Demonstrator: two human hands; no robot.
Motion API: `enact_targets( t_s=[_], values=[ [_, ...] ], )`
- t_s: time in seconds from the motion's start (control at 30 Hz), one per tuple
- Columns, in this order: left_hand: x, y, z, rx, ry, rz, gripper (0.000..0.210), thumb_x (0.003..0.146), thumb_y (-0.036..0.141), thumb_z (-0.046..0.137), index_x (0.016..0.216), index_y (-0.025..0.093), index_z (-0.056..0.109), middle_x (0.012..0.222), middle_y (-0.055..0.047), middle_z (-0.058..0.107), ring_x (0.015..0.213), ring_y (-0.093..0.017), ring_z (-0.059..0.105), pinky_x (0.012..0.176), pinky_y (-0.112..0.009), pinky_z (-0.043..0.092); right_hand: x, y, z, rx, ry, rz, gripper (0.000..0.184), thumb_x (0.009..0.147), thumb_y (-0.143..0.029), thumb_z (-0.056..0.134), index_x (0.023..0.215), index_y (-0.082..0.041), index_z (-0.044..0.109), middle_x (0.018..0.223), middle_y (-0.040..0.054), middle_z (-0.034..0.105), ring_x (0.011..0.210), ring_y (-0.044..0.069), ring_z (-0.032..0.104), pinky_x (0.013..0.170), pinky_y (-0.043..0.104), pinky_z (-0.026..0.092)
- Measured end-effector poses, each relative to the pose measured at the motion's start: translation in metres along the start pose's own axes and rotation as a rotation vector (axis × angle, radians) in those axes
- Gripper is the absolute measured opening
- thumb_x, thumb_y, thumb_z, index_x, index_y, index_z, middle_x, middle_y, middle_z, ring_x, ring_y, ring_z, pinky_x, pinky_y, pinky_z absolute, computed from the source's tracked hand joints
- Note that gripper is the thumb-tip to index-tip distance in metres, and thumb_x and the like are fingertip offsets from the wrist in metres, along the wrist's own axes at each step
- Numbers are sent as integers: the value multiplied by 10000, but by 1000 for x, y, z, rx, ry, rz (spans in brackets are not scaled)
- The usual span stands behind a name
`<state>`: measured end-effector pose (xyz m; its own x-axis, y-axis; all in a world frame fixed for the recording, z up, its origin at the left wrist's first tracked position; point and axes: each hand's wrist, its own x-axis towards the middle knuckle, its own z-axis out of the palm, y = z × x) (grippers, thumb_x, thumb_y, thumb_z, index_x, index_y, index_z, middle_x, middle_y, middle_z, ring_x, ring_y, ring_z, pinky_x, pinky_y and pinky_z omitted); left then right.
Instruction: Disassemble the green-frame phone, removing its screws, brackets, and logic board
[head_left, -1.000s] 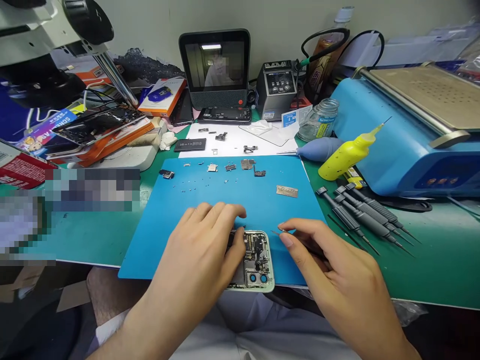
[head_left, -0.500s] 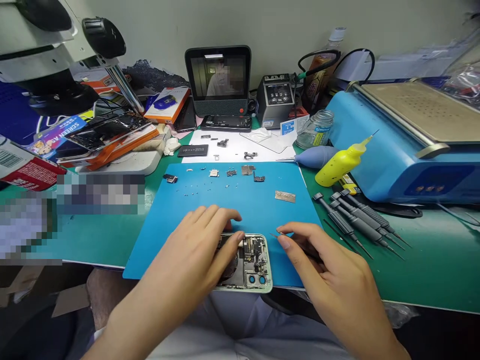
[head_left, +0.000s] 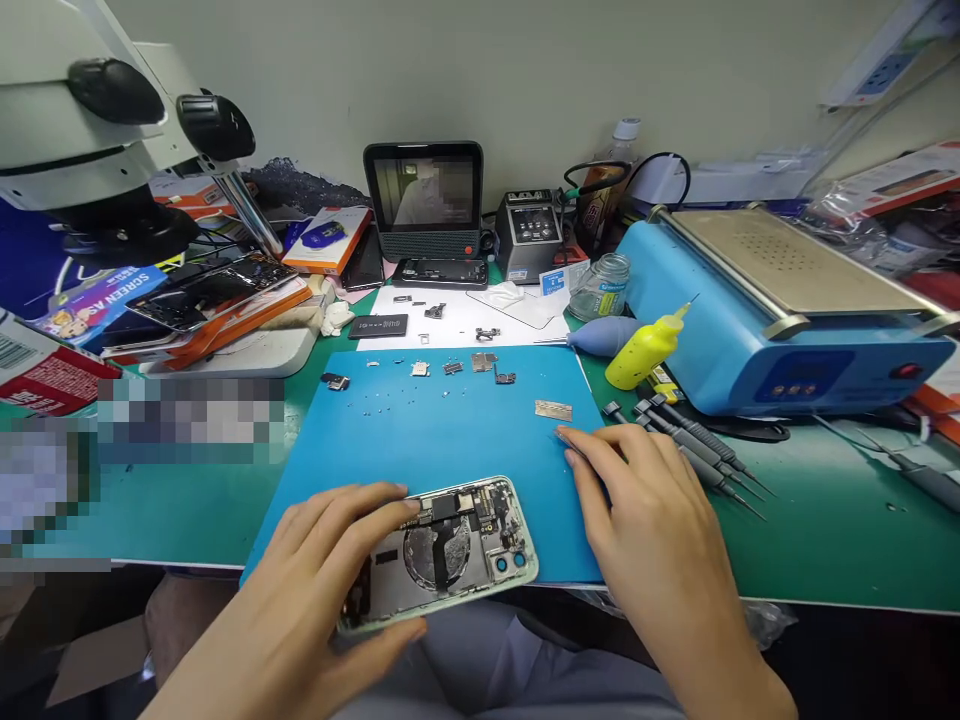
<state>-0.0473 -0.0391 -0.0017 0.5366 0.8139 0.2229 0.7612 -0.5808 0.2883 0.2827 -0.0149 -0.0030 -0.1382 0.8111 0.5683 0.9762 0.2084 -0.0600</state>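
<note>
An opened phone (head_left: 469, 590) with a pale green frame, its circuitry and round coil bare, lies tilted at the near edge of the blue mat (head_left: 352, 440). My left hand (head_left: 330, 570) grips its left end, fingers over the far edge and thumb along the near edge. To the right of the phone, my right hand (head_left: 645, 510) is closed in a pinch on tweezers (head_left: 564, 437); only their fine tips show, the rest being hidden in the palm. Just beyond those tips sits a flat metal plate (head_left: 553, 410). Small screws and shields (head_left: 420, 369) are spread across the mat's far part.
Several grey screwdrivers (head_left: 705, 455) lie right of the mat, near a yellow needle bottle (head_left: 646, 352) and a blue air blower (head_left: 604, 336). A blue heating plate machine (head_left: 750, 340) stands behind them. A microscope (head_left: 112, 150) overhangs the left. At the back are a screen (head_left: 427, 190) and a black battery (head_left: 379, 326).
My left hand has moved from over the phone to its left end, uncovering the coil. The phone has shifted left and turned slightly. My right hand has risen a little toward the metal plate.
</note>
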Motion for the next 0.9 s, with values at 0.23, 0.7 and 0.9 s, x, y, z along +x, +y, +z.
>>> enact_targets(
  t_s=[0.23, 0.7, 0.9],
  values=[
    [9, 55, 41, 168, 262, -186, 452, 1128, 443, 638, 1526, 259, 530, 1565, -201, 681, 1286, -395, 712, 1000, -525, 547, 14, -28, -16, 120, 63, -41, 148, 1161, -180, 648, 1266, -181, 752, 1113, 86, 806, 1016, 268, 737, 956, 402, 517],
    [-1, 61, 62, -44, 285, 2, 765, 1056, 905, 590, 1506, 290, 665, 1570, -80, 752, 1266, -310, 707, 982, -434, 553, 36, -65, -11, 54, -104, -213, 224, 1142, -106, 576, 1027, -221, 730, 887, 10, 753, 780, 220, 701, 708, 382, 420],
    [4, 59, 64, -101, 284, 15, 630, 1100, 808, 626, 1454, 295, 722, 1539, -63, 786, 1216, -313, 728, 941, -436, 556, 42, -66, -14, -12, -153, -262, 232, 1112, -84, 585, 981, -224, 715, 842, 7, 721, 742, 205, 690, 658, 376, 401]
  ],
)
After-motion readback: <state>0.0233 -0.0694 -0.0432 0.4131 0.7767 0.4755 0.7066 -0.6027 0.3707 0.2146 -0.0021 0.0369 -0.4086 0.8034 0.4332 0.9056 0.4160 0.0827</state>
